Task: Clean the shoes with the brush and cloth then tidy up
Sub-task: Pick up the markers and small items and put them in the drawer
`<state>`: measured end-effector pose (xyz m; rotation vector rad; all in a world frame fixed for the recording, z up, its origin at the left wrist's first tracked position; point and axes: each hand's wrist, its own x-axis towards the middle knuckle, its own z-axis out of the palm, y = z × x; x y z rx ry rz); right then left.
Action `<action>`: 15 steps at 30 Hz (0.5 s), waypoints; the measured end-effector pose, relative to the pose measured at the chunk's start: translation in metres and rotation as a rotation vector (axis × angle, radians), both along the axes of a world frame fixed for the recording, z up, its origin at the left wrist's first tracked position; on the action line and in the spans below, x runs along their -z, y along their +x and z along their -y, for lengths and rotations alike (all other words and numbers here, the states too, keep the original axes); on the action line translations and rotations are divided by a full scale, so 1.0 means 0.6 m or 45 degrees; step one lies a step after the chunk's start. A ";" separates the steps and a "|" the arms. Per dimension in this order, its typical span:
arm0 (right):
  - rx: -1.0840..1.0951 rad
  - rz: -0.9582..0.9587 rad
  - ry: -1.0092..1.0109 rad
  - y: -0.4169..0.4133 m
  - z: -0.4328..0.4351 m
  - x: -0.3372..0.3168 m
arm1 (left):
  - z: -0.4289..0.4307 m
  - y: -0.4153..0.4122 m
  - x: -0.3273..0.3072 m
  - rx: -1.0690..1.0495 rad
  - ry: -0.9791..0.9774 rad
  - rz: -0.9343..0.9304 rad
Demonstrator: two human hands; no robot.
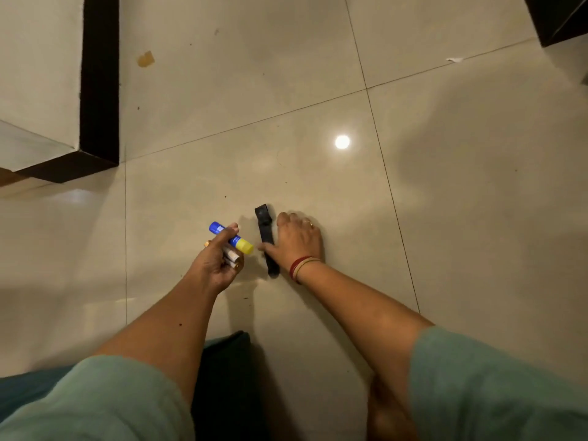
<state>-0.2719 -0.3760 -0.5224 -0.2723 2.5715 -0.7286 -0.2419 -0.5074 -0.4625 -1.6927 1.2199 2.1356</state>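
Closest to me, my two forearms reach out from pale green sleeves [105,399], with a dark cushion-like shape [222,370] between them on the floor.

My left hand [216,262] is curled round a small bundle. On top is a blue tube with a yellow cap [231,237], cap pointing toward the right hand. Under it, against the palm, are white stick-shaped pieces [231,256] with brownish ends. There is pale print on the blue tube, but it is too small for me to read.

Just right of that bundle, my right hand [297,238] is down on the tiles beside a black strap-like strip [266,237], which lies flat and runs away from me. The thumb lies across the strip and the fingers bend down along its right side. I cannot tell whether the hand grips it or only rests there. The wrist wears red and gold bangles [301,266], and one finger a ring [308,223].

Beyond the right hand, a round lamp reflection [342,141] shines on the glossy cream tiled floor [461,202]. Far beyond the left hand stands a wall corner with black skirting [99,90], and a yellowish scrap [145,58] lies near it. A white scrap [454,59] lies far right, near dark furniture [556,20].
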 end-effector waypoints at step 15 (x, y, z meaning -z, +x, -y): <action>0.565 0.417 -0.424 -0.008 -0.107 -0.047 | -0.060 -0.034 -0.055 0.415 -0.036 0.135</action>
